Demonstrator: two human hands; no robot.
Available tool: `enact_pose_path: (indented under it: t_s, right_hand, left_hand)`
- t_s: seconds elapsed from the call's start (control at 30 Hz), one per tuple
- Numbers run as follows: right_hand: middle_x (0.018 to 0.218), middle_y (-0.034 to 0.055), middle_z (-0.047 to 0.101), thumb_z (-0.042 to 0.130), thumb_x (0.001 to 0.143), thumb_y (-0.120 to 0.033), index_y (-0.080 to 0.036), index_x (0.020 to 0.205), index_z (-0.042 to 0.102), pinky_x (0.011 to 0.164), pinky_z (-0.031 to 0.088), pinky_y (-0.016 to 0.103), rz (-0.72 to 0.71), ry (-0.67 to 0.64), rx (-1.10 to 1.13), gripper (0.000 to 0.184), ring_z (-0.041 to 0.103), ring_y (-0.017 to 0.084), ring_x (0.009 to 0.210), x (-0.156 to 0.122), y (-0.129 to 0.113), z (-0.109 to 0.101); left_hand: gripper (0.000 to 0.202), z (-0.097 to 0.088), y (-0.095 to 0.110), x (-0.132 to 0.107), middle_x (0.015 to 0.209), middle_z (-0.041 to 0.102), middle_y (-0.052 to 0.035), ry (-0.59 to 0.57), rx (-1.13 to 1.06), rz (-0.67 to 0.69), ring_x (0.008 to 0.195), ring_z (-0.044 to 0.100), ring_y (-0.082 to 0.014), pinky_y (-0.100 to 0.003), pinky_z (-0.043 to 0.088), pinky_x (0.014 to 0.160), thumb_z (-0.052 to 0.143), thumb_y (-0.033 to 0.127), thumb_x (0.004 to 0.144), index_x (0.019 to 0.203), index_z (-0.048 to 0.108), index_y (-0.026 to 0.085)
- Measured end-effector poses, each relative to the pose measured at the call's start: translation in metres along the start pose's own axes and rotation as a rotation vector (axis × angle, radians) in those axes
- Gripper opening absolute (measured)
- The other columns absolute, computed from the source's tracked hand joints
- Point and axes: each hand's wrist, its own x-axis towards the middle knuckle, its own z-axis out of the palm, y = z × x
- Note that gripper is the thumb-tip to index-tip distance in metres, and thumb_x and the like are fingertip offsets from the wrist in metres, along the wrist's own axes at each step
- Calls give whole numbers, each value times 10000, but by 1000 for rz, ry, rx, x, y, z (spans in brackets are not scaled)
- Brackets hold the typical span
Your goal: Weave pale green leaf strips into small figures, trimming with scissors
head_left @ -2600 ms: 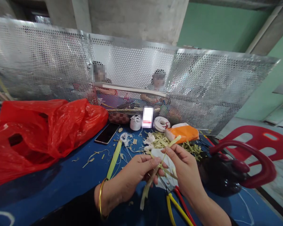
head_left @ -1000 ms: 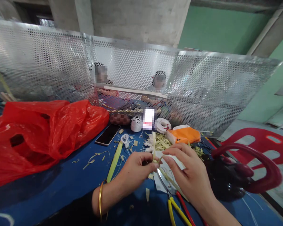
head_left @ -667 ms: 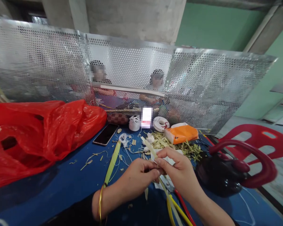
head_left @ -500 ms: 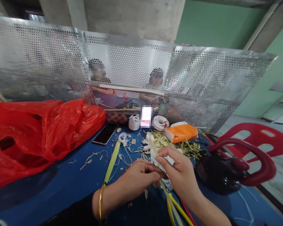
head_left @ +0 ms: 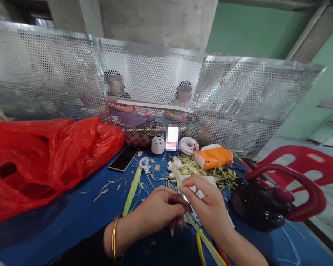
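My right hand (head_left: pixel 209 201) pinches a pale green leaf strip (head_left: pixel 177 175) between thumb and fingers. The strip's upper end points away from me, and its lower part slants toward the table edge on the right. Beside it, my left hand (head_left: pixel 159 208) is closed, its fingers curled at the middle of the strip. A small shiny edge shows between the hands; what it belongs to I cannot make out. Left of them lies a longer green leaf strip (head_left: pixel 133 188). Yellow handles (head_left: pixel 200 248) and white paper (head_left: pixel 212 181) lie under and beside my right hand.
A red plastic bag (head_left: pixel 61 155) fills the left side. A phone (head_left: pixel 124 158), tangled white thread (head_left: pixel 145 164), a ribbon spool (head_left: pixel 189 145), an orange packet (head_left: pixel 213 156) and leaf scraps (head_left: pixel 224 175) lie ahead. At right stands a dark kettle (head_left: pixel 255 207). A perforated metal screen (head_left: pixel 152 66) stands behind.
Both hands have shifted slightly to the left. The strip's upper end has moved left and down, and more of the white paper shows beside my right hand.
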Motion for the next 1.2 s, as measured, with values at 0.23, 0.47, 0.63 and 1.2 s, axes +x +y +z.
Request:
enact_pose_path:
  t_s: [0.23,0.47,0.63,1.2]
  right_hand:
    - [650,3,551,538,889,-318,-201,633,564,634,405,280,34,325,-67,282,525,166,647,7,9,-19]
    - [620,4,592,650,757,-442,-173,653,634,549,419,256,326,-130,335,289,528,155,594,13,7,-12]
    - [510,-27,530,686,726,-404,-160,630,635,504,392,242,411,-85,479,267,476,125,509,10,3,-2]
    - [935,59,673,549,880,-280,-202,992,643,780,459,330,-49,325,-143,166,617,215,868,4,-3,-30]
  left_hand:
    - [265,-6,7,2,657,664,-22,116,-395,-73,509,549,-88,-194,363,478,676,350,714,860,722,133]
    - [218,-4,5,-2,681,693,-38,66,-409,-49,458,549,-74,-191,365,462,675,344,731,784,674,132]
    - [343,-3,7,-3,732,720,-70,13,-386,-79,478,591,-95,-200,378,477,588,473,792,789,656,136]
    - [304,-2,10,-2,736,737,-81,240,-547,-51,643,679,-150,-229,487,608,705,396,738,856,715,116]
